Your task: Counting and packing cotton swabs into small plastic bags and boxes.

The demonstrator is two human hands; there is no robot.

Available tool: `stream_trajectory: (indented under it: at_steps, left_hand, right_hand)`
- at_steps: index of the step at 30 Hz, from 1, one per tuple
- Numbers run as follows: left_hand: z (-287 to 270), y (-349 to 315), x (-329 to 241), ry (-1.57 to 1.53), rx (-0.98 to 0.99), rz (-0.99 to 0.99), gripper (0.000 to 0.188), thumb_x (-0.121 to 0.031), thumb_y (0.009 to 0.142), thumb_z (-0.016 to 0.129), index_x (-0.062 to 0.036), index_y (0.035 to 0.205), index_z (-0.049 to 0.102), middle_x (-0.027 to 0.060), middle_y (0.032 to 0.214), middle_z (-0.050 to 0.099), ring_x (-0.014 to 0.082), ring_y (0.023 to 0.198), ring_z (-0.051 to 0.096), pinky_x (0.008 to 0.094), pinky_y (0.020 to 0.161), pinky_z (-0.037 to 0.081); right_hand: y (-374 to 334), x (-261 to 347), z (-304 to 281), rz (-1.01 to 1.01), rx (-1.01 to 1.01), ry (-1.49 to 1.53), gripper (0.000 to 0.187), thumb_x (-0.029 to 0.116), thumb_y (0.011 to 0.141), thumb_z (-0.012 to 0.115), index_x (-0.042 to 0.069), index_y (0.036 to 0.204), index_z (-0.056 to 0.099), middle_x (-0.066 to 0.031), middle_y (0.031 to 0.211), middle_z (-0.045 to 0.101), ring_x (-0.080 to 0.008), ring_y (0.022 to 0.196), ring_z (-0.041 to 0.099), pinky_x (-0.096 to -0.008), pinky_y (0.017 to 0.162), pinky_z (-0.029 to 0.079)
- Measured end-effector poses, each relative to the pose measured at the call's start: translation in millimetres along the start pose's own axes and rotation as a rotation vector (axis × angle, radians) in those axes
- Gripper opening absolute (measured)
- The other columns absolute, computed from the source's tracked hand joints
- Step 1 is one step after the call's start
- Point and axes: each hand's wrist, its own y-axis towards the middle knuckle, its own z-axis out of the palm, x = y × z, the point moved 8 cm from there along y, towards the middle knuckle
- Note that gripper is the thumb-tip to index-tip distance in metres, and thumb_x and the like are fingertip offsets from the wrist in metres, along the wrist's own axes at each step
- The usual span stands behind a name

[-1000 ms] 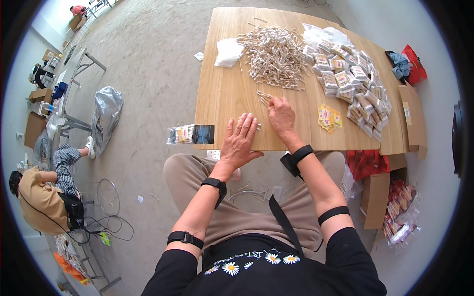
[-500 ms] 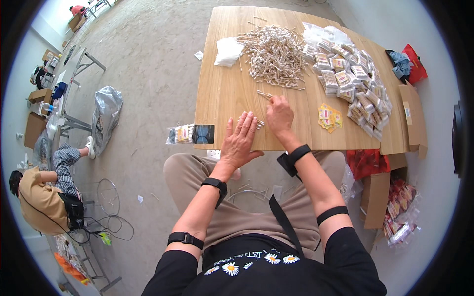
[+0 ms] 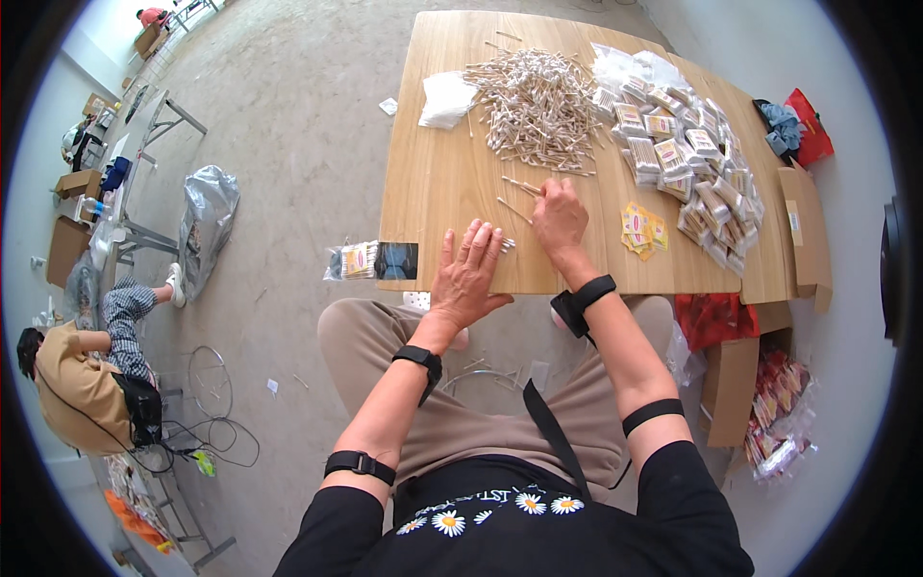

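My left hand (image 3: 468, 272) lies flat near the table's front edge, fingers stretched out together. Under it is a small bunch of cotton swabs whose white tips (image 3: 508, 245) stick out on its right side; the rest is covered. My right hand (image 3: 560, 217) is closed, its fingertips pinching a few cotton swabs (image 3: 520, 183) that point left. A single loose cotton swab (image 3: 513, 211) lies slanted between the two hands. Beyond them spreads a large heap of loose cotton swabs (image 3: 538, 106).
Right of the heap is a pile of filled swab packets (image 3: 687, 154), with yellow cards (image 3: 642, 229) nearer me. Clear plastic bags (image 3: 447, 99) lie left of the heap. A swab packet (image 3: 352, 260) juts past the left edge. Cardboard boxes (image 3: 728, 385) stand at right; a seated person (image 3: 88, 385) is at left.
My right hand has moved slightly right and nearer me. A loose swab now shows on the table between the hands. My left hand has stayed in place.
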Motion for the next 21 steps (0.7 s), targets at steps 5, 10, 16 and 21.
stream_trajectory:
  at_steps: [5, 10, 16, 21]
  left_hand:
    - [2, -2, 0, 0.004, 0.010, -0.009, 0.116, -0.058, 0.063, 0.081, -0.0063, 0.152, 0.029, 0.0115, 0.153, 0.033, 0.0273, 0.148, 0.025, 0.0563, 0.120, 0.019]
    - [3, -1, 0, 0.016, 0.001, 0.004, 0.116, -0.061, 0.063, 0.080, -0.0076, 0.153, 0.030, 0.0111, 0.154, 0.032, 0.0272, 0.148, 0.024, 0.0555, 0.120, 0.018]
    - [0, 0, 0, -0.011, -0.002, 0.016, 0.117, -0.058, 0.062, 0.081, -0.0055, 0.153, 0.030, 0.0113, 0.160, 0.027, 0.0257, 0.150, 0.023, 0.0563, 0.120, 0.017]
    - [-1, -1, 1, -0.014, 0.001, 0.004, 0.117, -0.058, 0.061, 0.082, -0.0058, 0.153, 0.030, 0.0106, 0.160, 0.028, 0.0259, 0.150, 0.023, 0.0557, 0.120, 0.017]
  right_hand:
    - [-11, -3, 19, -0.016, 0.117, 0.047, 0.006, 0.013, 0.085, 0.065, 0.007, 0.086, 0.066, -0.0128, 0.093, 0.062, -0.0348, 0.082, 0.065, -0.0455, 0.072, 0.053]
    - [-13, 7, 10, -0.069, 0.084, 0.160, 0.007, 0.013, 0.088, 0.061, 0.007, 0.087, 0.064, -0.0135, 0.094, 0.062, -0.0372, 0.080, 0.066, -0.0455, 0.071, 0.055]
    - [-39, 39, 18, -0.140, 0.211, 0.208, 0.007, 0.012, 0.086, 0.062, 0.007, 0.086, 0.065, -0.0140, 0.093, 0.062, -0.0356, 0.083, 0.065, -0.0458, 0.072, 0.053]
    - [-20, 25, 22, -0.198, 0.184, 0.250, 0.005, 0.011, 0.085, 0.064, 0.007, 0.084, 0.066, -0.0134, 0.092, 0.062, -0.0348, 0.083, 0.065, -0.0465, 0.072, 0.053]
